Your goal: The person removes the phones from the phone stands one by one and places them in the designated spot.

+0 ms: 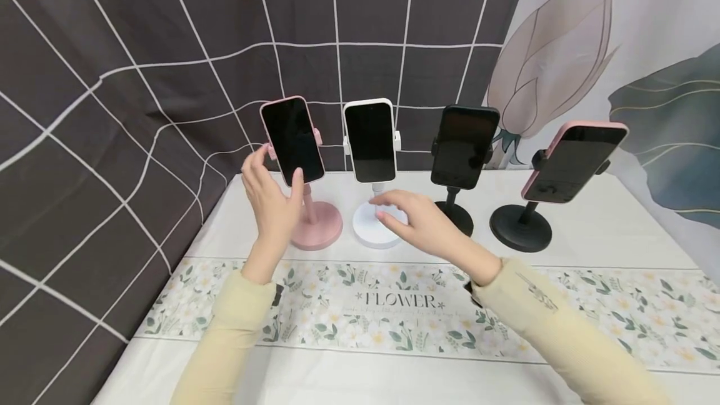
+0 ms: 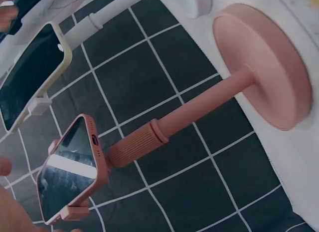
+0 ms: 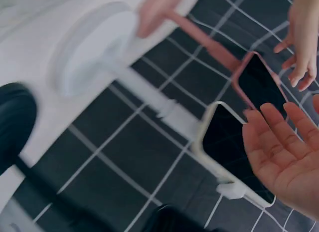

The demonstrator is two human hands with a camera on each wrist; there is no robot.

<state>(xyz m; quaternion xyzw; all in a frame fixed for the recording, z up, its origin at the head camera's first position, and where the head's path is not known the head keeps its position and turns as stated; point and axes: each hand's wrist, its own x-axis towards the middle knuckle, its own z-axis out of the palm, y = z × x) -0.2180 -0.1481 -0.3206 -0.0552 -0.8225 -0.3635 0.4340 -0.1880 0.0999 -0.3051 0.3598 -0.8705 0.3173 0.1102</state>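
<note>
A phone in a pink case (image 1: 292,140) leans in the clamp of a pink phone stand (image 1: 316,230). My left hand (image 1: 273,200) is nearest to it, fingers spread at its left side and thumb by its lower part; in the left wrist view the hand looks apart from it. Beside it, a phone in a white case (image 1: 370,141) sits upright in a white phone stand (image 1: 371,235). My right hand (image 1: 419,220) hovers in front of the white base, partly hiding it, with fingers loosely bent and nothing in them. The right wrist view shows its palm (image 3: 289,157) near the white phone.
To the right, a black phone (image 1: 465,146) is held in a black stand (image 1: 458,220). Farther right, another pink-cased phone (image 1: 576,164) tilts in a second black stand (image 1: 520,229). A floral runner (image 1: 360,330) crosses the white table. A dark grid curtain (image 1: 371,11) hangs behind.
</note>
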